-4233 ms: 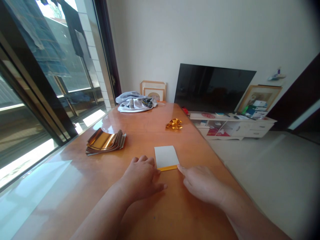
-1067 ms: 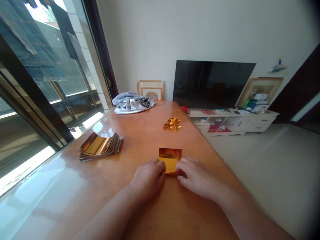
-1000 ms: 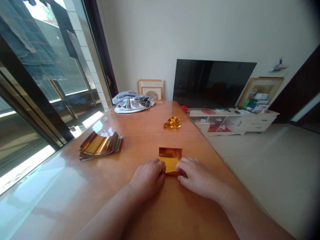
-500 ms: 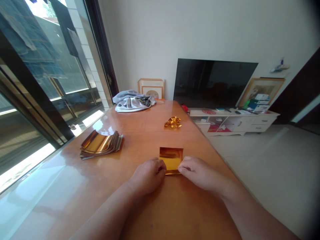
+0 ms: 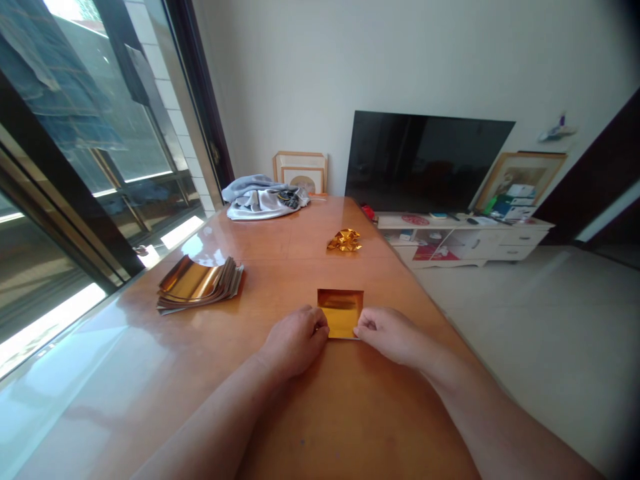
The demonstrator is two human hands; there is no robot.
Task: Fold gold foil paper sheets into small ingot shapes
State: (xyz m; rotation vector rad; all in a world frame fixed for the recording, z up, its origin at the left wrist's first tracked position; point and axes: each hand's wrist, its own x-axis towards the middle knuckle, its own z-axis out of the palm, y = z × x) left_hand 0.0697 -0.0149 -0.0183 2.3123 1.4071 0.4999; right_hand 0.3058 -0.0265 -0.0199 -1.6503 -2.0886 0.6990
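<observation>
A square sheet of shiny gold foil paper (image 5: pixel 342 319) lies on the wooden table (image 5: pixel 345 413) in front of me. My left hand (image 5: pixel 299 339) pinches its near left corner, fingers curled in. At the near right corner, the thumb and fingers of my right hand (image 5: pixel 385 333) close on the sheet. Its near edge shows a thin pale line between the hands. To the left sits a fanned stack of gold foil paper (image 5: pixel 195 281), curling up at the edges. Farther up the table stands a crumpled or folded gold foil piece (image 5: pixel 345 240).
Grey-white cloth (image 5: pixel 265 199) is heaped at the table's far end, with framed pictures (image 5: pixel 301 170) behind it. A glass sliding door (image 5: pixel 145 133) borders the left. Beyond the table's right edge are a large television (image 5: pixel 427 163) and a white cabinet (image 5: pixel 500 241).
The strip along the foil sheet's near edge, turned up before, now lies flatter, and the sheet looks slightly shorter. Both hands keep hold of the corners. The view has tilted slightly.
</observation>
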